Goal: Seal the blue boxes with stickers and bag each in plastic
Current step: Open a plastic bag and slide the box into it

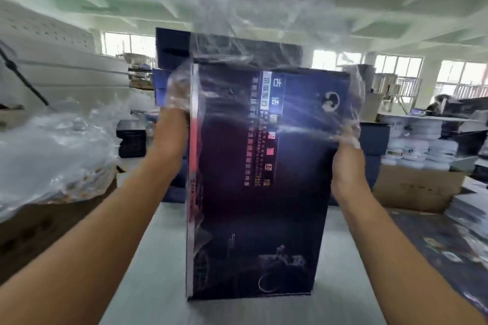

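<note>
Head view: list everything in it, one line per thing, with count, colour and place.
blue box: one, dark blue with printed text, upright on the table at centre, top part inside the bag
plastic bag: one, clear, drawn over the box's top, the rest billowing above
stacked boxes: several, dark blue, behind the held box
heap of plastic: one, clear, far left
cardboard carton: one, brown, right
white stacks: several, white, right, above the carton; contents unclear
table: one, grey, under the box
hands: two; left hand grips the bag at the box's upper left edge, right hand grips it at the right edge
</note>
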